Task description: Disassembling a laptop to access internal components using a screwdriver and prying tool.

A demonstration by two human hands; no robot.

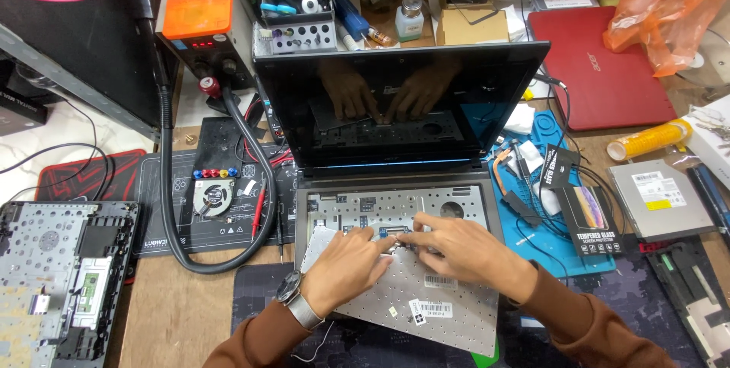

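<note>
Cluttered wooden repair bench (190,315) seen from above, dark mats laid across it; noted left to right.

Far left: a stripped grey laptop chassis with bare metal frame (65,277); beside it a small round cooling fan (212,195) lying on a black printed work mat (163,208); above these an orange-topped black bench unit (199,30) with a thick black hose (171,185) looped down and round.

Centre: an open grey laptop with dark screen (395,98), keyboard bay uncovered; a silver-backed keyboard panel turned face down (433,299) resting over the palm rest, tilted toward the person.

Left hand (346,265), steel watch at the wrist, lies on the panel's upper edge, fingers curled and closed toward the centre; right hand (464,250) meets it, thumb and forefinger pinched shut; a thin ribbon or connector (395,240) appears to be held between the fingertips, though it is too small for certainty.

Judgement on the step: the panel is best kept low and steady under the left palm so that nothing is strained; the ribbon should be kept square to its socket and moved with light force only.

Right: a blue silicone mat (551,242) with packets; a closed red laptop (601,64); a slim silver optical drive (660,199); an orange plastic bag (669,3).
</note>
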